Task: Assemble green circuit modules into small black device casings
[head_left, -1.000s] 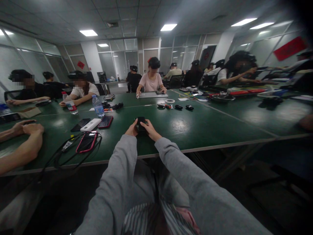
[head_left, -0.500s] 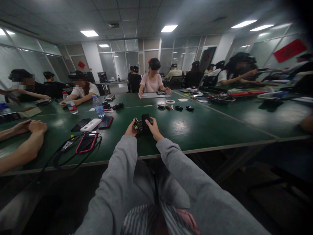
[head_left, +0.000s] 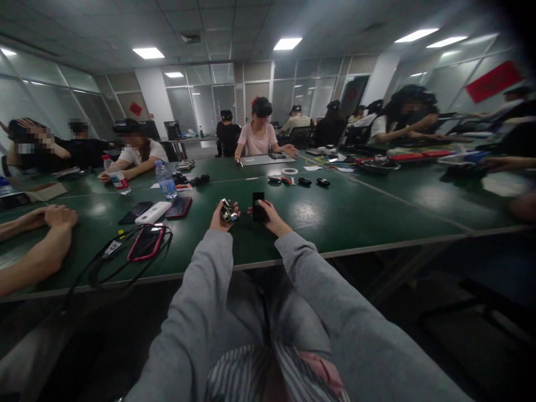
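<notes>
My left hand [head_left: 220, 216] is closed around a small circuit board [head_left: 228, 211] with shiny metal and coloured parts, held above the green table [head_left: 201, 240]. To its right, my right hand [head_left: 270, 218] grips a flat black rectangular piece [head_left: 259, 207], with the thumb across its face and the fingers behind. The board and the black piece are apart, with a hand's width or less between them. What the black piece belongs to is too dark to tell.
Left on the table are phones [head_left: 146, 243], a white power bank [head_left: 153, 213], a looped black cable [head_left: 94, 268] and water bottles [head_left: 166, 181]. Small black items [head_left: 305, 182] and a tape ring [head_left: 288, 171] lie ahead. Another person's hands [head_left: 61, 215] rest at the left.
My hands have moved apart. The circuit board tilted in my left hand to show its parts, and the black piece shifted right with my right hand.
</notes>
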Available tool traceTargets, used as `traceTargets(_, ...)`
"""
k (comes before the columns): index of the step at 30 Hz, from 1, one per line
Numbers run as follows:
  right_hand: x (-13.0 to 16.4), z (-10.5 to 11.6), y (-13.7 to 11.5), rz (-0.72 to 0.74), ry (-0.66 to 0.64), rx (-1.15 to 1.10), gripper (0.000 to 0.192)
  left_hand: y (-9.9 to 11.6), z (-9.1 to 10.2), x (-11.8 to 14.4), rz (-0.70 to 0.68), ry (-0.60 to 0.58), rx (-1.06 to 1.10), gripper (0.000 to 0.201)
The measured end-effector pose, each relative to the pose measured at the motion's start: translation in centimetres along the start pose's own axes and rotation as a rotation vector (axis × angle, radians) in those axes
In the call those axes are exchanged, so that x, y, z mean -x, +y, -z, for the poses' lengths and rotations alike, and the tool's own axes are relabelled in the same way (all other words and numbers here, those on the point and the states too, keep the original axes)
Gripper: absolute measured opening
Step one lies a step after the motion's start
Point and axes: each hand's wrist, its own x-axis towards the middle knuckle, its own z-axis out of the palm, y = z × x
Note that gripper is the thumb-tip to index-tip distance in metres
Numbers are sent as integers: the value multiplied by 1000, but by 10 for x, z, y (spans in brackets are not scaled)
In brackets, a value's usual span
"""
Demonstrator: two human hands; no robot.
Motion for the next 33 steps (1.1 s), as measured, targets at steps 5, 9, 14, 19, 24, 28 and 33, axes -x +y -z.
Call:
traceTargets(5, -7, 6, 6, 64, 67, 171, 46, 3, -4, 6, 5, -15, 61, 41)
traceTargets(9, -7, 8, 7, 114, 121, 315, 41, 3, -6, 10, 22, -70, 53, 45)
traceTargets(14, -7, 6, 10, 185, 67, 469, 39, 3, -6, 10, 10, -118, 48, 49)
traceTargets(19, -9, 5, 11, 214, 49, 563, 36, 4, -2, 7, 27, -144, 91, 47)
traceTargets(24, -10, 7, 12, 259, -11, 677, 33, 4, -3, 10, 46, -161, 117, 46)
traceTargets(28, -9, 7, 13, 282, -57, 717, 34, 5, -9, 17, 57, -190, 134, 46)
traceTargets(33, -6, 3, 12, 263, -120, 709, 38, 7, -13, 22, 89, -230, 131, 48)
